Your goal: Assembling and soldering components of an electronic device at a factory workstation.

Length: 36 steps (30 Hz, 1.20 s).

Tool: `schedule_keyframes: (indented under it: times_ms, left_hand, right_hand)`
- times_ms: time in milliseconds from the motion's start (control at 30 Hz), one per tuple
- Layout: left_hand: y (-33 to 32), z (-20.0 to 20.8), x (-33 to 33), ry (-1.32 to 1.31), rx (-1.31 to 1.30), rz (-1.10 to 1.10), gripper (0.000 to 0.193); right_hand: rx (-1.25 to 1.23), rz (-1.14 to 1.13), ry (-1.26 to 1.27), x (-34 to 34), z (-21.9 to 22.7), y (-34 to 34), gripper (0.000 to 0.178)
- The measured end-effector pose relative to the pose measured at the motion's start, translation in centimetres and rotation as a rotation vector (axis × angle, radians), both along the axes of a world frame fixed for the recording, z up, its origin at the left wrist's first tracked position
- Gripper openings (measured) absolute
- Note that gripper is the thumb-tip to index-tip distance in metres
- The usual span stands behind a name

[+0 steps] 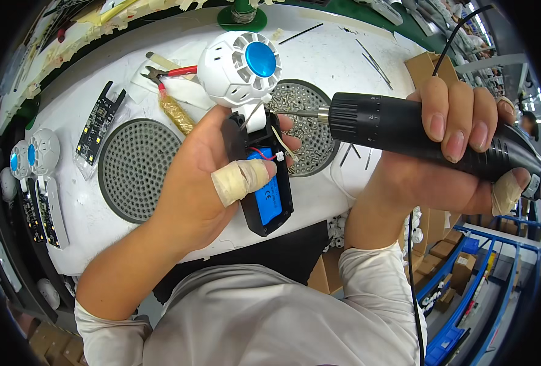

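Note:
My left hand (200, 168), its thumb taped, is closed around the black housing of a small device (262, 227). A blue battery (269, 200) with a red wire and white plug lies in that housing. At its top sits a white round head (237, 67) with a blue centre. My right hand (453, 134) grips a black electric screwdriver (374, 119), held level and pointing left. Its metal bit reaches the neck between head and housing; whether it touches a screw I cannot tell. Behind it, a round perforated tray (312, 155) holds many small screws.
Another round perforated tray (137, 137) lies left of my left hand. Beyond it are a circuit board (100, 128) and red-handled cutters (167, 74). Similar white devices (43, 155) stand at the left edge. A black cord (412, 262) hangs on the right, near blue racks (465, 305).

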<state>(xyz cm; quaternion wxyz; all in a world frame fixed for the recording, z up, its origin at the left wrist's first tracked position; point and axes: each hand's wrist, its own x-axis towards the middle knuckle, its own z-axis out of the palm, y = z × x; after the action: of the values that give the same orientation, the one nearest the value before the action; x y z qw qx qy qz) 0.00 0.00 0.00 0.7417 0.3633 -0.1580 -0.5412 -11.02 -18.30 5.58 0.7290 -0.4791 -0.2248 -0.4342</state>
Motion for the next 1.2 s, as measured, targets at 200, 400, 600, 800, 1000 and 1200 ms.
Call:
schedule_keyframes:
  times_ms: [200,400,600,800,1000,1200]
  left_hand:
    - [0.02,-0.07,0.08,-0.011,-0.008,-0.010,0.060]
    - [0.06,-0.06,0.06,-0.025,-0.005,-0.012,0.060]
    - [0.13,0.21,0.26,-0.058,0.013,-0.012,0.056]
    - [0.29,0.14,0.11,-0.108,0.011,-0.023,0.054]
    - [0.29,0.23,-0.04,-0.125,0.002,-0.015,0.053]
    - [0.37,0.18,0.13,-0.162,-0.003,-0.030,0.054]
  right_hand:
    - [0.003,-0.019,0.025,0.17,-0.15,0.06,0.049]
    - [0.015,-0.029,0.035,0.23,-0.03,0.41,0.048]
    - [0.097,0.020,0.032,0.13,0.19,0.06,0.045]
    - [0.175,0.033,0.046,0.26,0.10,0.07,0.045]
    - [0.210,0.037,0.047,0.08,0.22,-0.17,0.044]
    - [0.235,0.051,0.030,0.14,0.29,-0.10,0.043]
